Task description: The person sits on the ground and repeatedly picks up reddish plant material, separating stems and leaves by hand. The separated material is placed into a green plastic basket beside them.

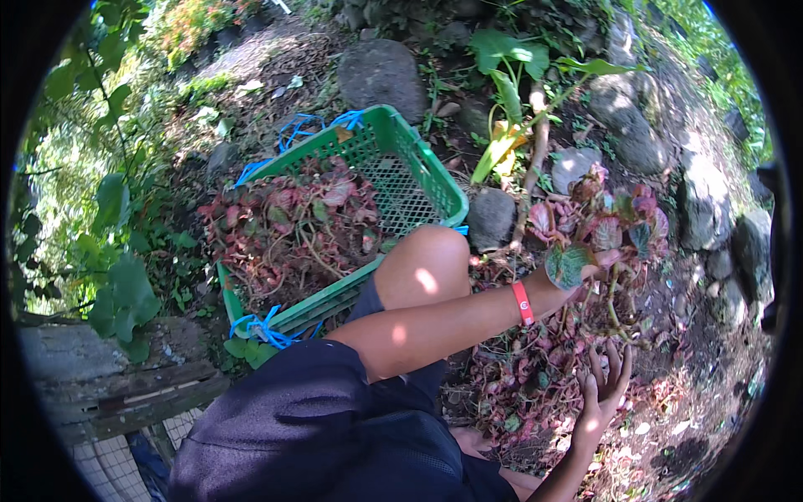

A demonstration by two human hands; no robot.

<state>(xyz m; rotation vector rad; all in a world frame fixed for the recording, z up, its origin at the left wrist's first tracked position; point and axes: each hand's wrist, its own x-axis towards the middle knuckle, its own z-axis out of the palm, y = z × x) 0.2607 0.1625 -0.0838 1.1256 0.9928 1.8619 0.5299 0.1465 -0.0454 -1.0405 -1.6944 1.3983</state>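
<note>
My left hand (586, 273), with a red wristband (522, 303) at its wrist, is closed around a bunch of uprooted plants (605, 232) with red and green leaves; stems and roots hang below it. My right hand (605, 383) is beneath the roots, palm up, fingers spread and holding nothing. A heap of similar red-leaved plants (533, 383) lies on the soil under both hands. To the left, a green plastic crate (433, 182) with blue ties holds a pile of such plants (301, 232) with soil among them.
A large flat stone (381, 78) lies behind the crate, and a rounded stone (492, 218) at its right corner. A broad-leaved green plant (505, 113) grows at the top. More rocks (706, 201) line the right side. Wooden boards (138, 401) lie at lower left.
</note>
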